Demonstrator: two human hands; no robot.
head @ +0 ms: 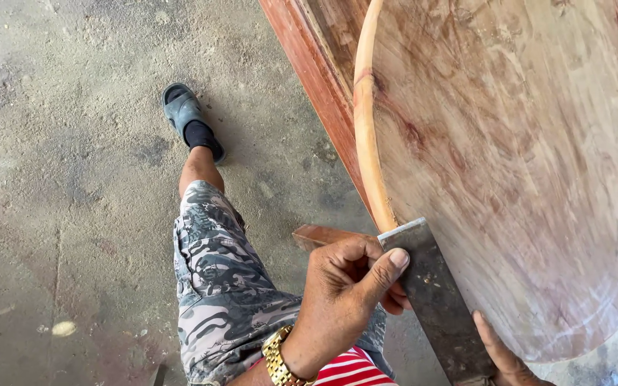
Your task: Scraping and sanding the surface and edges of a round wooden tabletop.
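A large round wooden tabletop (509, 157) with a pale rounded rim fills the right side. A flat dark metal scraper blade (434, 293) lies against its lower left edge. My left hand (348, 297) grips the blade's upper end, thumb pressed on its top corner. Only part of my right hand (502, 354) shows at the bottom, fingers resting along the blade's lower end beside the tabletop.
A reddish wooden frame (316, 64) runs under the tabletop, with a short wood piece (323, 236) sticking out below it. My leg in camouflage shorts (223, 286) and a sandalled foot (187, 118) stand on the dusty concrete floor (59, 179).
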